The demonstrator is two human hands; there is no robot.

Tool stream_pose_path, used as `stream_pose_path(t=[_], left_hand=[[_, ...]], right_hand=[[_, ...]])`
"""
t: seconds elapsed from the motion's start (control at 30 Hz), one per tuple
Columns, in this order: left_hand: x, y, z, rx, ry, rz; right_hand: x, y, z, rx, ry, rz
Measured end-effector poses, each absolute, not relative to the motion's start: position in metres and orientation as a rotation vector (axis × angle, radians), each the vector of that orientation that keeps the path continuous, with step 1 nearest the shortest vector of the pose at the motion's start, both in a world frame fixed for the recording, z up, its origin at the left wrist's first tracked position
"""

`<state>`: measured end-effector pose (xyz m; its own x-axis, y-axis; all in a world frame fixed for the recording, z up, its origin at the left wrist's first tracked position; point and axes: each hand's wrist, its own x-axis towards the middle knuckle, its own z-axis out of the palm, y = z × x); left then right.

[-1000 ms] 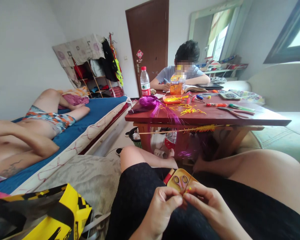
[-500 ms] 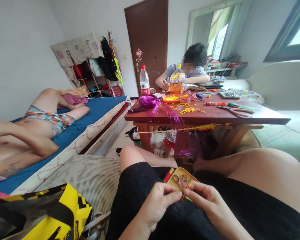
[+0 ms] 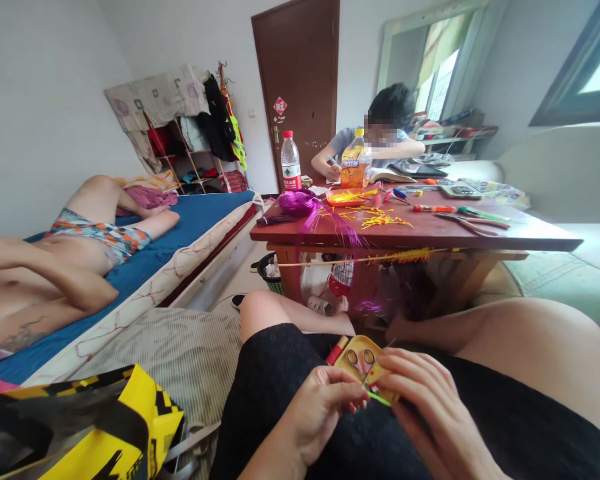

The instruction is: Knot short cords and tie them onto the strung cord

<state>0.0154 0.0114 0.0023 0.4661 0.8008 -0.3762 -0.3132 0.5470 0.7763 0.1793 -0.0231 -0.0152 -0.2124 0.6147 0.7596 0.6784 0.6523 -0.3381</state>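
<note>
My left hand (image 3: 327,403) is closed in a pinch above my lap, thumb against forefinger; the small thing between the fingertips is too fine to name. Just to its right, my right hand (image 3: 423,400) has its fingers stretched out side by side, with its thumb mostly hidden. A thin wire-like tip (image 3: 391,343) shows past its fingertips. Behind both hands a yellow tray (image 3: 359,343) rests on my lap, partly covered by the right hand. Small scissors (image 3: 361,360) with pinkish handles lie in it. A bright green strip (image 3: 379,399) shows between the hands.
Ahead stands a red-brown table (image 3: 310,231) with purple strands (image 3: 297,203), yellow pieces (image 3: 383,220), pliers (image 3: 473,225) and two bottles. Someone writes behind it. On the left another person lies on a blue bed (image 3: 200,217). A yellow-black bag (image 3: 140,413) sits at lower left.
My right hand has moved from a pinch against the left fingertips to stretched fingers slightly up and right. More of the green strip shows. The left hand stays pinched.
</note>
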Motion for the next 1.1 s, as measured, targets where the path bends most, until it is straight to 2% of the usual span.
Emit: stream_pose_path(t=[0.1, 0.23, 0.33, 0.53, 0.67, 0.8, 0.93, 1.1], left_hand=[[0.018, 0.01, 0.004, 0.642, 0.776, 0.774], [0.02, 0.008, 0.005, 0.624, 0.841, 0.886], [0.02, 0.01, 0.008, 0.651, 0.862, 0.928], [0.02, 0.014, 0.013, 0.549, 0.678, 0.553], [0.022, 0.014, 0.016, 0.496, 0.628, 0.54], [0.021, 0.017, 0.022, 0.599, 0.715, 0.64], [0.021, 0.022, 0.029, 0.831, 0.778, 0.759], [0.025, 0.035, 0.024, 0.748, 0.754, 0.71]], right_hand=[[0.18, -0.018, -0.017, -0.877, -2.237, -0.322], [0.176, -0.014, -0.014, -0.839, -2.288, -0.421], [0.181, -0.013, 0.006, -0.776, -2.386, -0.42], [0.196, -0.003, 0.063, -0.215, -2.686, -0.472], [0.194, 0.003, 0.074, -0.111, -2.66, -0.437], [0.189, 0.004, 0.065, -0.373, -2.492, -0.238], [0.185, 0.008, 0.048, -0.756, -2.336, 0.246], [0.181, 0.017, 0.044, -1.113, -2.148, 0.787]])
